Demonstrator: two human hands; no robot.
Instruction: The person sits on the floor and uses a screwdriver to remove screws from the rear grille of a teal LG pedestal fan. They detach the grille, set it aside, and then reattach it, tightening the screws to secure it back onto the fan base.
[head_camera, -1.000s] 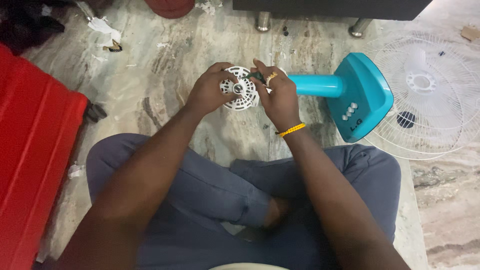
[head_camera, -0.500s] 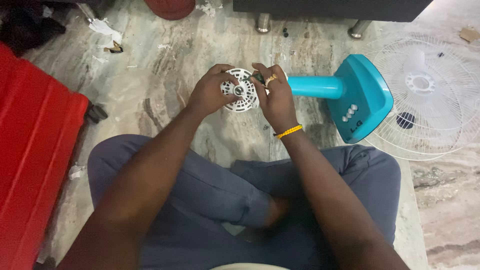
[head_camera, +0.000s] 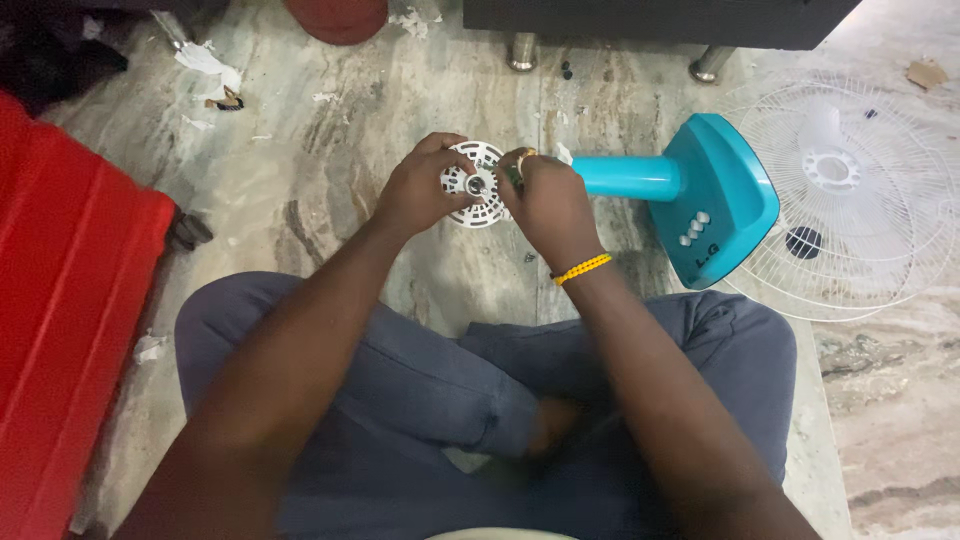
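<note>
I sit cross-legged on a marble floor. My left hand (head_camera: 418, 188) grips the left side of a round white vented fan motor housing (head_camera: 474, 184) with a metal shaft at its middle. My right hand (head_camera: 547, 205), with a ring and a yellow bead bracelet, closes on the housing's right side, fingers by the shaft; what the fingertips pinch is hidden. The housing sits at the end of a teal fan stand (head_camera: 630, 178) lying on the floor, its teal base (head_camera: 722, 205) with white buttons to the right.
A white wire fan guard (head_camera: 850, 195) lies flat at the right. A red case (head_camera: 60, 330) stands along the left. Dark furniture with metal legs (head_camera: 520, 50) is at the top, with paper scraps (head_camera: 205, 70) and small dark bits on the floor.
Both hands stay on the housing; the fingers have shifted slightly around the shaft. The fan stand has not moved.
</note>
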